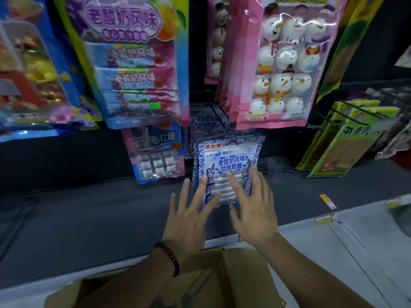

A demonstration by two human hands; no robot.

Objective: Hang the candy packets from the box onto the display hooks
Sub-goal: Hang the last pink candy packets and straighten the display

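- A blue-and-white packet (pixel 226 167) hangs at the front of a stack of like packets (pixel 204 121) on the low centre hook, under the pink snowman bags (pixel 282 63).
- Left hand (pixel 189 216) is open, fingers spread, its fingertips on the packet's lower left edge.
- Right hand (pixel 253 207) is open too, fingers flat against the packet's lower right face; neither hand grips anything.
- The hook itself is hidden behind the bags above, so the packet seems threaded on, though I can't confirm it.
- The cardboard box (pixel 213 278) sits near, below the arms; its inside is mostly blocked, so how many packets are left is unclear.
- By my reckoning this packet is done, bar a last smoothing.
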